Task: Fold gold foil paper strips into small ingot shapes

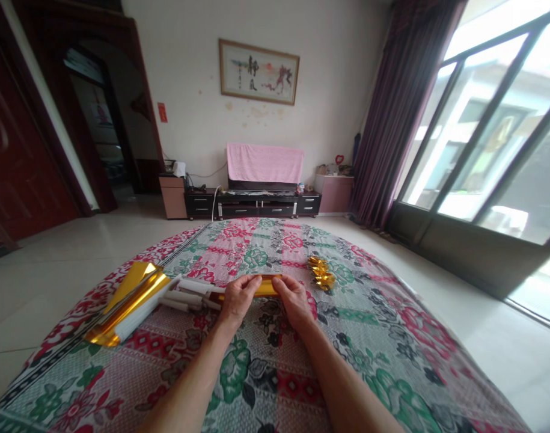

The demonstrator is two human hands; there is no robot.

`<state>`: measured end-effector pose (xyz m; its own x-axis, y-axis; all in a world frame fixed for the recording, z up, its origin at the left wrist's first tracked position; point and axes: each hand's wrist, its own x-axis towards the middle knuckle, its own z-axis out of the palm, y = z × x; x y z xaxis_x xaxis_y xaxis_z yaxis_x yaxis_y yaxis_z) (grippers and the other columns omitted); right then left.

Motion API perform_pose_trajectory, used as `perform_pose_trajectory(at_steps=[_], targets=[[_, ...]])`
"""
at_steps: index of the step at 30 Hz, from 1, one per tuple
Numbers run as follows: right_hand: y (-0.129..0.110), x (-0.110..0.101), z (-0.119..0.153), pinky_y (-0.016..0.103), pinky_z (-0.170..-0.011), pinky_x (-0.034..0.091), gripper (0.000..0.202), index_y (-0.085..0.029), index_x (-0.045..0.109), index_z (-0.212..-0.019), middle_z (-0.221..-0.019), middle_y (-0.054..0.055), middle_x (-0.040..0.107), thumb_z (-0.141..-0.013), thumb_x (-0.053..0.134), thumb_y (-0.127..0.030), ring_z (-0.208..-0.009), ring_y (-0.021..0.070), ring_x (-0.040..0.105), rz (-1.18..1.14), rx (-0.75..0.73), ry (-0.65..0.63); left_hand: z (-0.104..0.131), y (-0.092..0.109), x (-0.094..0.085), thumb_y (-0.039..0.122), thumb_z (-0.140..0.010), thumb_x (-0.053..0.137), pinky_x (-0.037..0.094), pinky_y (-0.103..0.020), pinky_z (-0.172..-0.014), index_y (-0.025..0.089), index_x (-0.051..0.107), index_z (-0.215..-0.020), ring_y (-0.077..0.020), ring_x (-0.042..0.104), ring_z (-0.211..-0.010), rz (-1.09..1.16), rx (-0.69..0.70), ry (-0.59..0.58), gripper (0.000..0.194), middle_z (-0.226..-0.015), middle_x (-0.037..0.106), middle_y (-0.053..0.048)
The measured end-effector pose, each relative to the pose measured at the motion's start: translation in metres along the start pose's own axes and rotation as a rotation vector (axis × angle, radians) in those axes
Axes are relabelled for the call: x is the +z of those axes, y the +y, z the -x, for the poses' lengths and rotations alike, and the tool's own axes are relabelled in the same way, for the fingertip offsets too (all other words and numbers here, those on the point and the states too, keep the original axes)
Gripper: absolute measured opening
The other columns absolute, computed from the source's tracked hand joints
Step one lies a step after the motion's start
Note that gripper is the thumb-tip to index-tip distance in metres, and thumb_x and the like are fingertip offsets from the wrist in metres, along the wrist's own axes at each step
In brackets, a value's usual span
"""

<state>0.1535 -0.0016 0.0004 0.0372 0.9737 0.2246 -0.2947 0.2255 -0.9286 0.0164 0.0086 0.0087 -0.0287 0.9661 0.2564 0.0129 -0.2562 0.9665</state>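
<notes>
A sheet of gold foil paper (267,287) is stretched between my two hands, just above the patterned cloth. My left hand (238,296) pinches its left end between thumb and fingers. At the other end, my right hand (295,297) grips it the same way. Left of my hands lie several white paper rolls (184,296), partly hidden behind my left hand. Farther left rests a larger bundle of gold foil sheets (133,300), loosely rolled, with white undersides showing. Several folded gold foil pieces (322,273) sit in a small row beyond my right hand.
A flowered cloth (365,337) covers the round surface before me. Behind it stands a low black TV cabinet (256,207), with a pink cloth (265,162) draped over what stands on it. Purple curtains (387,114) and large windows (486,132) are on the right; a doorway (101,120) is at left.
</notes>
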Motion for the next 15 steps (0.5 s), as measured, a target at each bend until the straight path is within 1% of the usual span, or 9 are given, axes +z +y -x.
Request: perform_pose_trajectory(at_steps=[5, 8, 11, 15], targets=[[-0.0026, 0.0000, 0.0002, 0.026, -0.062, 0.043, 0.029, -0.019, 0.067, -0.073, -0.068, 0.000, 0.063, -0.066, 0.066, -0.047, -0.063, 0.0154, 0.054, 0.029, 0.009, 0.027, 0.0015, 0.0020, 0.0000, 0.044, -0.069, 0.059, 0.040, -0.024, -0.056, 0.016, 0.067, -0.068, -0.0139, 0.051, -0.057, -0.029, 0.024, 0.007, 0.029, -0.055, 0.056, 0.001], [-0.0018, -0.0004, -0.0002, 0.025, -0.060, 0.041, 0.028, -0.019, 0.066, -0.071, -0.066, -0.001, 0.062, -0.066, 0.066, -0.046, -0.061, 0.0147, 0.053, 0.043, 0.001, 0.051, 0.0022, 0.0022, 0.0006, 0.044, -0.070, 0.059, 0.040, -0.024, -0.058, 0.017, 0.068, -0.070, -0.0141, 0.052, -0.058, -0.022, 0.017, 0.002, 0.029, -0.057, 0.058, 0.001], [0.0006, -0.0011, -0.0014, 0.025, -0.060, 0.041, 0.027, -0.019, 0.067, -0.073, -0.067, -0.001, 0.062, -0.067, 0.066, -0.045, -0.061, 0.0139, 0.052, 0.040, -0.006, 0.071, 0.0025, 0.0015, 0.0009, 0.044, -0.070, 0.059, 0.040, -0.024, -0.059, 0.017, 0.068, -0.072, -0.0144, 0.053, -0.060, -0.026, 0.010, -0.002, 0.029, -0.060, 0.060, 0.001], [0.0035, -0.0019, -0.0035, 0.025, -0.059, 0.041, 0.026, -0.018, 0.066, -0.077, -0.068, -0.001, 0.061, -0.066, 0.067, -0.041, -0.060, 0.0127, 0.052, 0.001, -0.018, 0.080, 0.0032, 0.0014, 0.0003, 0.043, -0.071, 0.058, 0.038, -0.023, -0.055, 0.016, 0.067, -0.069, -0.0132, 0.051, -0.056, -0.067, 0.019, -0.002, 0.029, -0.056, 0.057, 0.001]])
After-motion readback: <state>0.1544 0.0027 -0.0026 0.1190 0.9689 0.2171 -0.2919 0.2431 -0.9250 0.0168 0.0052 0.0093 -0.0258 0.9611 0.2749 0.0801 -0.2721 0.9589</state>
